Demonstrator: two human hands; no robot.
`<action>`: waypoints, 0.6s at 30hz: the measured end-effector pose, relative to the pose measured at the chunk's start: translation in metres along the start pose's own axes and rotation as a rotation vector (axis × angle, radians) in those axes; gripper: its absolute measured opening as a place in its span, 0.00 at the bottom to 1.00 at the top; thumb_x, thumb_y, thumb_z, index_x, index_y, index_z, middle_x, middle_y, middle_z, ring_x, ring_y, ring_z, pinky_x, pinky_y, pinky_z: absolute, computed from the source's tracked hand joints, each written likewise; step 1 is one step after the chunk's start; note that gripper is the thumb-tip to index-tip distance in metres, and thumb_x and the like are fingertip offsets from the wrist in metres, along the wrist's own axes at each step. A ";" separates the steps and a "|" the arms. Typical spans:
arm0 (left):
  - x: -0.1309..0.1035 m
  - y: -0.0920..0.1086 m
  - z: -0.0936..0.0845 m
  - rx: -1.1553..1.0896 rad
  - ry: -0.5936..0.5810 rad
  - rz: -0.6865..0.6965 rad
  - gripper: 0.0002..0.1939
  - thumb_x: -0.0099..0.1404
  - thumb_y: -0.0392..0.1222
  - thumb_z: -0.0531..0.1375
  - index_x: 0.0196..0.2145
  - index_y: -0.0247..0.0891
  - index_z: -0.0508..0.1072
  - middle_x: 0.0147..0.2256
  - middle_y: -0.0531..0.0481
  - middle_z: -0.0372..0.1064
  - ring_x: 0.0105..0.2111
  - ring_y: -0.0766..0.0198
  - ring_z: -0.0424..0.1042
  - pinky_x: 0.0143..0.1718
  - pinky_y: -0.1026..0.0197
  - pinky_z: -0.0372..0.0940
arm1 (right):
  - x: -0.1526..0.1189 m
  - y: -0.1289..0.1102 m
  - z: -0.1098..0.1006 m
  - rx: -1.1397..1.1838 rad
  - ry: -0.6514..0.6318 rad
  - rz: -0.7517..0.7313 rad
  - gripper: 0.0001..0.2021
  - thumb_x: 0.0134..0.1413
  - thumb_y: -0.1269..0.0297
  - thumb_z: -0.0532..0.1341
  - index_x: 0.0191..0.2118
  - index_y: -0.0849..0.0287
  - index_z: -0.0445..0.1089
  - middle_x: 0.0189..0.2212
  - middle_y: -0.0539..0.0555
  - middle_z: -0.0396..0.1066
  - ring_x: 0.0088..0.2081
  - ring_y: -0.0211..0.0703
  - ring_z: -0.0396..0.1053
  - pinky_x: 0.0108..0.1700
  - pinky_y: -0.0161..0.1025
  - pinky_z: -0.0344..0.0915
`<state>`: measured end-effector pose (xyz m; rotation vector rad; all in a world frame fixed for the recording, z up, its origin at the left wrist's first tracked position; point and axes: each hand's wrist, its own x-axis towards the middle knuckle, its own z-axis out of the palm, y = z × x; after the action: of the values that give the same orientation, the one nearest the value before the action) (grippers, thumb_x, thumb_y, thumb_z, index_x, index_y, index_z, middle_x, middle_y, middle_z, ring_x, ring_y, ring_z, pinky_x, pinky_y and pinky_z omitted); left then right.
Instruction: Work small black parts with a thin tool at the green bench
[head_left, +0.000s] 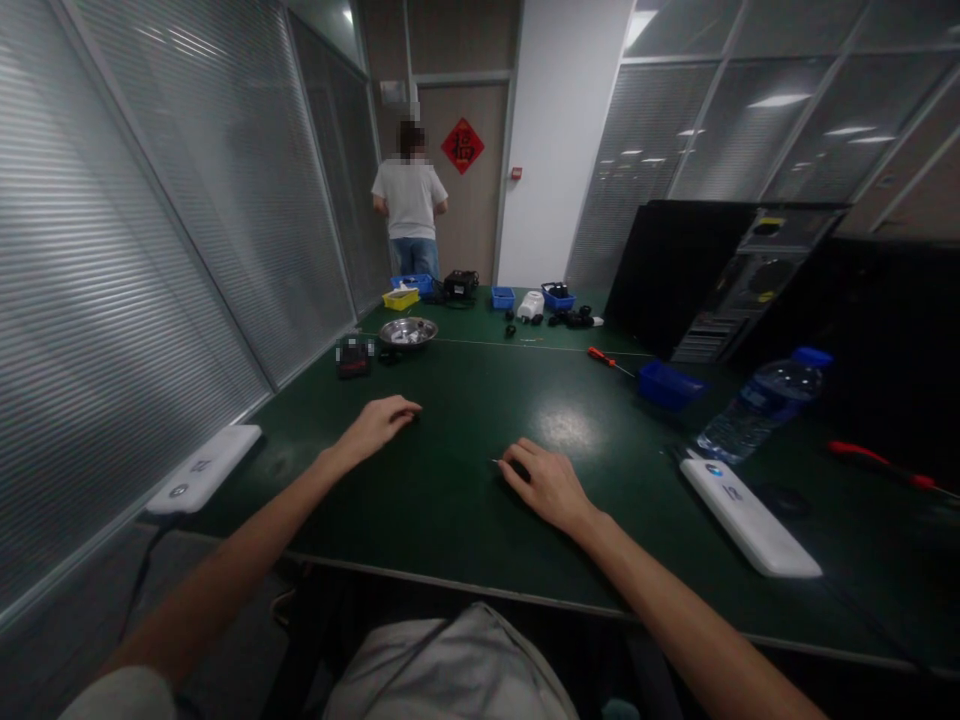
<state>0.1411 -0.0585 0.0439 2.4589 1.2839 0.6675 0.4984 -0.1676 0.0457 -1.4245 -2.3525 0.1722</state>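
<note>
Head view: a thin, pale item [495, 461] shows at the fingertips of the right hand [546, 482], above the middle of the green table [450, 510]; the thumb and index finger pinch it, but its full shape is too small to tell. Over the table's left half, the left hand [382, 420] has its fingers drawn together; whether they grip something cannot be told. Near the table's left edge lies a white oblong device [206, 468]. On the table's right side are a white device with a round emblem [750, 515], a tilted blue-capped water bottle [765, 405], a blue bin [670, 388] and a red-handled screwdriver [600, 355]. Toward the table's far end sit a round metal dish [424, 342] and a yellow bin [400, 300]. Beyond the table, a person in a white shirt [411, 205] stands near a door [472, 215].
</note>
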 end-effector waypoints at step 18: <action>0.006 0.105 0.064 -0.242 -0.114 0.225 0.13 0.73 0.46 0.60 0.50 0.40 0.78 0.44 0.45 0.73 0.43 0.60 0.72 0.46 0.58 0.68 | -0.001 -0.001 0.001 -0.056 0.026 0.031 0.13 0.72 0.54 0.55 0.42 0.53 0.73 0.39 0.50 0.72 0.36 0.40 0.71 0.33 0.37 0.54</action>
<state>0.2502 -0.1156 0.0388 2.4197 0.8388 0.6811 0.4978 -0.1683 0.0446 -1.4809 -2.3323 0.0959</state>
